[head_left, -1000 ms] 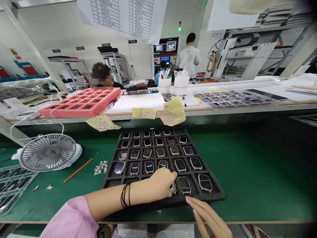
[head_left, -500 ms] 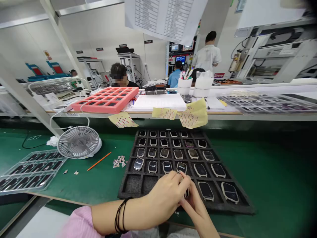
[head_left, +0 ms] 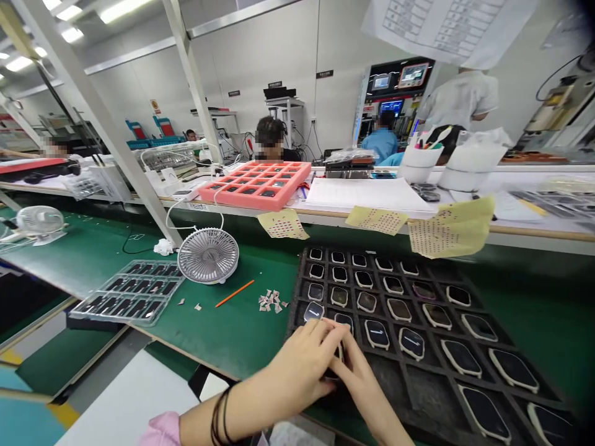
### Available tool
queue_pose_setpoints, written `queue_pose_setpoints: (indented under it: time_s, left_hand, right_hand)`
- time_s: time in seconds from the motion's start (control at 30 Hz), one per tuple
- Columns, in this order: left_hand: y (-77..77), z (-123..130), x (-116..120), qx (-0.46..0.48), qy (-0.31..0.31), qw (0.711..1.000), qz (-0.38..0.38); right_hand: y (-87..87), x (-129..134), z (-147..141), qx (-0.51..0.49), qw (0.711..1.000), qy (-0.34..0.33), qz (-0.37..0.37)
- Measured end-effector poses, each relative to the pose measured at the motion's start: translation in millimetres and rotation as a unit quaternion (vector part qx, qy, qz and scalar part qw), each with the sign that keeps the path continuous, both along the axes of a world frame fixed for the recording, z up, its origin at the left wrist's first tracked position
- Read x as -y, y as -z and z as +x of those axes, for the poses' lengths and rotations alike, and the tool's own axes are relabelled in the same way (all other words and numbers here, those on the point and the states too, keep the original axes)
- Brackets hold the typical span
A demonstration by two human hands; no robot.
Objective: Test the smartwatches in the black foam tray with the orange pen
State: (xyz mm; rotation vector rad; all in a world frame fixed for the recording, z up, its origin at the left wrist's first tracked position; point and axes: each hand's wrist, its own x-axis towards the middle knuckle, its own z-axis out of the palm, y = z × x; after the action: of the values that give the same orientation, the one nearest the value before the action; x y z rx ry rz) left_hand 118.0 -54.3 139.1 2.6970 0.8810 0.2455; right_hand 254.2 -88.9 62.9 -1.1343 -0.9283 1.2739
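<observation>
From the head camera, a black foam tray (head_left: 421,399) lay on a green bench mat (head_left: 260,334), divided into five rows of six compartments. About twenty-five smartwatch bodies (head_left: 398,310) sat in it, dark-faced with pale rims. The left hand (head_left: 297,365) and right hand (head_left: 367,390) were together over the tray's near left corner, fingertips closed on one small piece (head_left: 339,354), mostly hidden by the fingers, so its exact shape could not be told. The hands covered the compartments around it.

Compared with half a second earlier, the view had swung right, putting the tray further right, and the hands were still together.

Left of the tray lay one orange pencil (head_left: 235,293), a small pile of paper scraps (head_left: 271,301) and one clear plastic tray (head_left: 127,292) of dark pieces, beside one white desk fan (head_left: 208,255). A second fan (head_left: 39,220) stood further left. Beyond, on a raised shelf, were one pink foam tray (head_left: 255,184), three yellow perforated sheets (head_left: 376,220) hanging over the edge, and two white cups (head_left: 421,158). Three other people worked further off, one seated (head_left: 269,139) facing the camera.
</observation>
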Motion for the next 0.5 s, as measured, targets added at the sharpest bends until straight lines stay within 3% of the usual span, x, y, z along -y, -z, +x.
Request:
queue_pose_setpoints:
  time_s: [0.07, 0.1, 0.2, 0.23, 0.37, 0.5]
  left_hand:
    - [-0.2, -27, -18, 0.075, 0.025, 0.995, -0.065]
    - [3.7, -40, -30, 0.100, -0.005, 0.992, -0.076]
    - [32.3, -71, -68, 0.093, -0.216, 0.971, -0.035]
    - [45.4, -77, -81, 0.083, -0.255, 0.963, -0.029]
    - [89.0, -77, -115, 0.059, -0.310, 0.949, -0.024]
    - [102.9, -66, -132, 0.045, -0.334, 0.941, -0.029]
  right_hand:
    - [-5.1, 0, 4, -0.089, 0.995, -0.016, -0.041]
    - [-7.8, 0, 6, -0.143, 0.988, -0.026, -0.055]
    - [-14.8, 0, 13, -0.280, 0.956, -0.041, -0.078]
    - [-16.4, -1, 14, -0.307, 0.947, -0.036, -0.083]
    - [-18.3, -1, 11, -0.350, 0.932, -0.036, -0.090]
    - [-16.5, 0, 7, -0.348, 0.932, -0.046, -0.088]
